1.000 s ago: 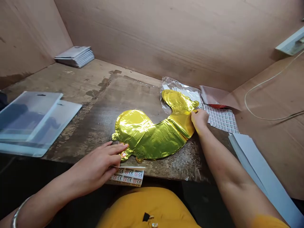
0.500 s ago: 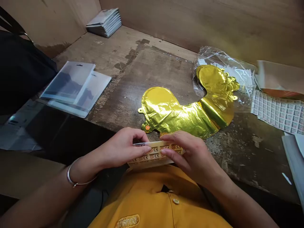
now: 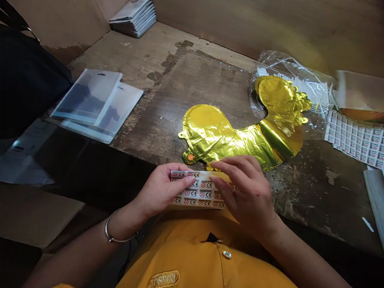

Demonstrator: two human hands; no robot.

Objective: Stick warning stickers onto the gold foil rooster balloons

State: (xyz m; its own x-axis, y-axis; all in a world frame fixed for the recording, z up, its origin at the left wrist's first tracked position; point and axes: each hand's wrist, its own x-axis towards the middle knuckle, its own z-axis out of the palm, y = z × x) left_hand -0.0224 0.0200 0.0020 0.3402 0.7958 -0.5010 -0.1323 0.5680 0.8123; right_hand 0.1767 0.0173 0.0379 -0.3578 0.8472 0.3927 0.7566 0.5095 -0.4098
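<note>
A flat gold foil balloon (image 3: pixel 237 136) lies on the worn wooden table (image 3: pixel 192 88), its far end resting on a clear plastic bag (image 3: pixel 288 76). Just in front of the table's near edge my left hand (image 3: pixel 163 190) pinches a small sheet of CE stickers (image 3: pixel 198 190) by its left end. My right hand (image 3: pixel 243 192) lies over the sheet's right side, fingertips pressed on the stickers. An orange dot (image 3: pixel 190 157) marks the balloon's near tab.
Clear flat bags (image 3: pixel 96 104) lie at the table's left edge, a stack of white packets (image 3: pixel 133 18) at the far left corner. A larger sticker sheet (image 3: pixel 357 138) and white papers (image 3: pixel 375 192) sit at the right. Plywood walls enclose the table.
My right hand left the balloon's far end and came to the sticker sheet. My left hand lifted the sheet off the table edge. The view dropped down and left.
</note>
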